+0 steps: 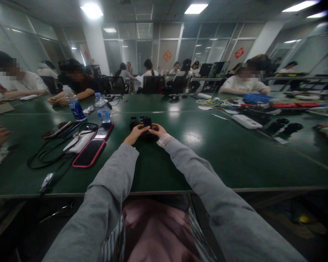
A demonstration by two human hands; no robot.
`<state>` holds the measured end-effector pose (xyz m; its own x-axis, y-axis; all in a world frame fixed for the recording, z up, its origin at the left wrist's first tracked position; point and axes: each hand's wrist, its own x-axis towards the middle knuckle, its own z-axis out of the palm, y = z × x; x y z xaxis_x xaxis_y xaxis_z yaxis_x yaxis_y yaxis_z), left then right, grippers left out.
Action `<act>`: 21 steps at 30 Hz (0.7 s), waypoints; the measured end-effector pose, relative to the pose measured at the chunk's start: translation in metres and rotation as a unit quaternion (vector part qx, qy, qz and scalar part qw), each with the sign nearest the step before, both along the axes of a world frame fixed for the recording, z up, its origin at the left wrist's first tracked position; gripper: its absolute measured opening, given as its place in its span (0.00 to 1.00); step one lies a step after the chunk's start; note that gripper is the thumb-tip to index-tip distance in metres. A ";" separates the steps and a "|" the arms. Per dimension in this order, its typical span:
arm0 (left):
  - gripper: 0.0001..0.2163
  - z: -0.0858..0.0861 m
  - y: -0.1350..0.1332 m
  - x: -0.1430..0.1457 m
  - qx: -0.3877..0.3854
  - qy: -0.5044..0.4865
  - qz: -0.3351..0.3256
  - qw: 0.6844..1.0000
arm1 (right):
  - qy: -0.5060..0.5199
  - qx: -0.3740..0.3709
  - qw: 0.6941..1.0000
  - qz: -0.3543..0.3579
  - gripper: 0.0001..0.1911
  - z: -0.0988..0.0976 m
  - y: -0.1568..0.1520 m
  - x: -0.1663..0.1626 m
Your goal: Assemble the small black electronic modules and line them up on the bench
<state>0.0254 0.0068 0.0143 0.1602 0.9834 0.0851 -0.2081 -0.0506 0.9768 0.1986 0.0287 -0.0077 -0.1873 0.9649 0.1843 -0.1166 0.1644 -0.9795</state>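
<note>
Above the green table (180,160), my left hand (137,134) and my right hand (157,130) meet at a small black square block (147,122). Fingers of both hands grip it from either side, and its exact kind is too dark to make out. Just behind my left hand stand more small black blocks (133,121), partly hidden by the hand and the held piece. What lies directly under the held block is dark and hard to see.
Left of my arms lie a red-cased phone (89,153), a second phone (104,130), a white power bank (78,142) and black cables. Two bottles (102,109) stand behind them. On the right are a white device (246,122) and tangled wires (221,102). Several people sit around.
</note>
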 end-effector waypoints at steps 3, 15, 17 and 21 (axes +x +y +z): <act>0.24 -0.001 0.001 0.000 -0.001 -0.006 0.001 1.000 | 0.002 -0.003 1.000 -0.001 0.38 -0.002 0.003 0.001; 0.19 -0.003 0.004 0.000 -0.012 -0.015 -0.009 1.000 | 0.026 -0.027 0.999 -0.002 0.36 -0.014 0.015 0.000; 0.20 -0.003 0.003 -0.001 -0.010 -0.019 -0.017 1.000 | 0.031 -0.026 0.999 0.004 0.36 -0.014 0.015 0.000; 0.21 -0.004 0.004 -0.003 -0.008 -0.024 -0.016 1.000 | 0.029 -0.030 0.999 -0.002 0.36 -0.010 0.010 -0.003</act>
<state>0.0227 0.0108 0.0100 0.1880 0.9791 0.0773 -0.2556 -0.0273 0.9664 0.1957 0.0391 -0.0176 -0.1736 0.9754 0.1362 -0.1723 0.1061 -0.9793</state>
